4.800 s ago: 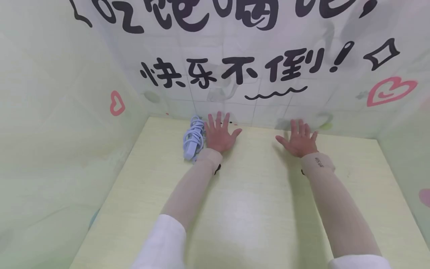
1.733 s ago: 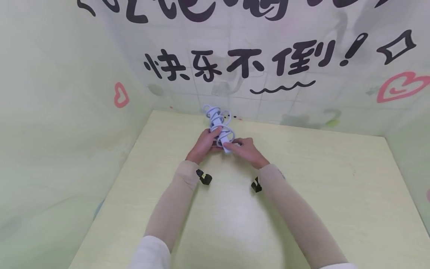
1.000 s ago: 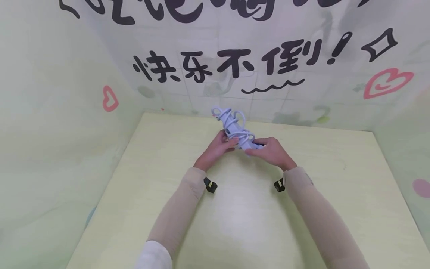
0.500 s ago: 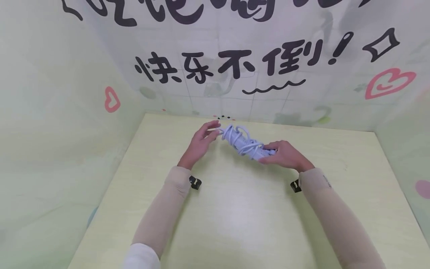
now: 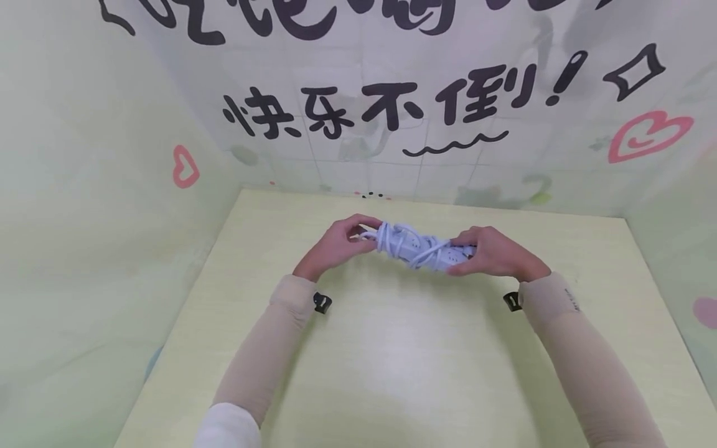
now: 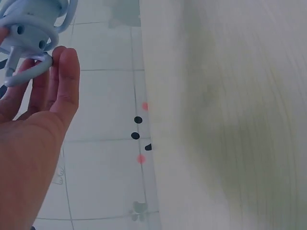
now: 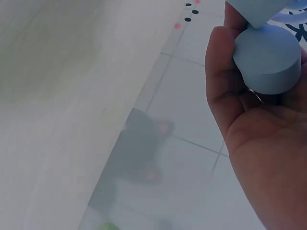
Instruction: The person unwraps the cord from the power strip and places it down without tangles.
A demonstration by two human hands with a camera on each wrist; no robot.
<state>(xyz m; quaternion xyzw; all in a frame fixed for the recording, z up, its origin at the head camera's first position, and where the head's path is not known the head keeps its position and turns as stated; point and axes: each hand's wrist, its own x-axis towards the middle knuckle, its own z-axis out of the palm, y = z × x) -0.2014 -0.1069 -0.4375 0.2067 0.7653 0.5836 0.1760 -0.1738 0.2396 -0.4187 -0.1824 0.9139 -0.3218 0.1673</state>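
A white power strip (image 5: 421,247) with its cord wound round it is held level above the pale yellow table (image 5: 403,348), between both hands. My left hand (image 5: 336,244) pinches a loop of the cord (image 6: 29,72) at the strip's left end (image 6: 29,20). My right hand (image 5: 493,252) grips the right end, where the round white plug (image 7: 268,57) lies against its curled fingers (image 7: 230,81). Both forearms wear beige sleeves.
Pale green walls (image 5: 95,236) close in the table on the left, back and right. The back wall (image 5: 403,112) carries black lettering and pink hearts. Small black devices (image 5: 322,303) hang at both wrists.
Both hands left the table, picked up the power strip from the back left, brought it to the middle and turned it from upright to level, moving apart to its two ends.
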